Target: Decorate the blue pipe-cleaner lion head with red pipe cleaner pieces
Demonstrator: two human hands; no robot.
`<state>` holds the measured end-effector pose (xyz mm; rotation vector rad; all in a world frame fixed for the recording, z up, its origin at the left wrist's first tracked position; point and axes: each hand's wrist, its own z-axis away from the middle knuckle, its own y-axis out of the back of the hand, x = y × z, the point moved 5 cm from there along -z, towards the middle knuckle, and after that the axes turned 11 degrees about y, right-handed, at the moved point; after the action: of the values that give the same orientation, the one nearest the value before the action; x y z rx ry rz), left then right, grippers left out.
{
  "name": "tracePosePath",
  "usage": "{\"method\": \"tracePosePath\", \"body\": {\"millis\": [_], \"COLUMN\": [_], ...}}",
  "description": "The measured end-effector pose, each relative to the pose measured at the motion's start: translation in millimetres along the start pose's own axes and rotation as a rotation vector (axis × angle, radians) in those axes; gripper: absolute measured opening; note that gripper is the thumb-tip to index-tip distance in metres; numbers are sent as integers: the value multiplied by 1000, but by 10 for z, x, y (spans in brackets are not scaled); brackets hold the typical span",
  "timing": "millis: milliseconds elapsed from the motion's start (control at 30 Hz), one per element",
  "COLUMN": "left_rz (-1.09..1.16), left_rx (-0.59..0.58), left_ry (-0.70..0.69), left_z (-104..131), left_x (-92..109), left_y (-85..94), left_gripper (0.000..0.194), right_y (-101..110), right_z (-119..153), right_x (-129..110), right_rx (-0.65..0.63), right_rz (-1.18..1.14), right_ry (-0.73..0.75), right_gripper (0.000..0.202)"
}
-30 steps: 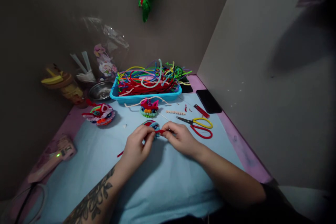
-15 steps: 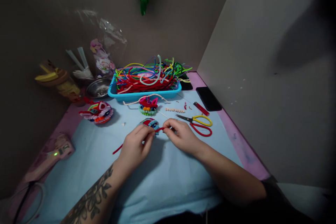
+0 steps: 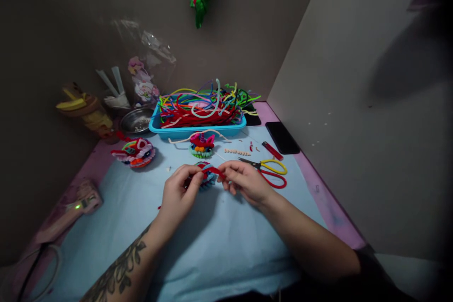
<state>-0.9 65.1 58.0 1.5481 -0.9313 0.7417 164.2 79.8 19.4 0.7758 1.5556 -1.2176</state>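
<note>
A red pipe cleaner (image 3: 214,170) stretches between my two hands, bowed slightly upward. My left hand (image 3: 181,188) pinches it between thumb and forefinger, and its far tail shows just behind that wrist. On the other side my right hand (image 3: 244,180) grips it with thumb and fingers closed. Just beyond the fingers sits a small blue and red fuzzy lion-head figure (image 3: 208,180), partly hidden by my left hand. Behind it stands a second figure (image 3: 201,145) with pink ears and a green base. Scissors (image 3: 264,166) with yellow and red handles lie beside my right hand.
A blue tray (image 3: 198,131) heaped with coloured pipe cleaners stands at the back. At left are a larger lion head (image 3: 136,152), a metal bowl (image 3: 136,120) and a pink glue gun (image 3: 76,207). A red lighter (image 3: 272,150) and black phone (image 3: 282,138) lie at right.
The red pipe cleaner has gone from nearly straight to an upward bow. My right fingers have spread lower around its end, and less of the tail shows by my left wrist. The view shifted slightly.
</note>
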Motion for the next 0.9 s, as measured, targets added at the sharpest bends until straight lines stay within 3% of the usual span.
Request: {"method": "tracePosePath", "body": {"millis": [233,367,633,733,900], "left_rz": [-87,-102,-111,-66,94], "left_rx": [59,46,-127,-159,-244], "left_ry": [-141,-204,-210,-119,88], "left_z": [24,35,68,52,31], "left_x": [83,139,159,119,21], "left_y": [-4,9,-61,-73,-136], "left_gripper": [11,10,12,19,22], "right_y": [-96,-77,-87,-85,-117], "right_z": [69,91,88,98,167], "right_x": [67,80,-157,-243,-360], "right_rx": [-54,-52,-127,-116,-117], "right_rz": [-194,-134,306,477,853], "right_ry": [-247,-272,33,176,580], "right_gripper": [30,29,21,18,13]}}
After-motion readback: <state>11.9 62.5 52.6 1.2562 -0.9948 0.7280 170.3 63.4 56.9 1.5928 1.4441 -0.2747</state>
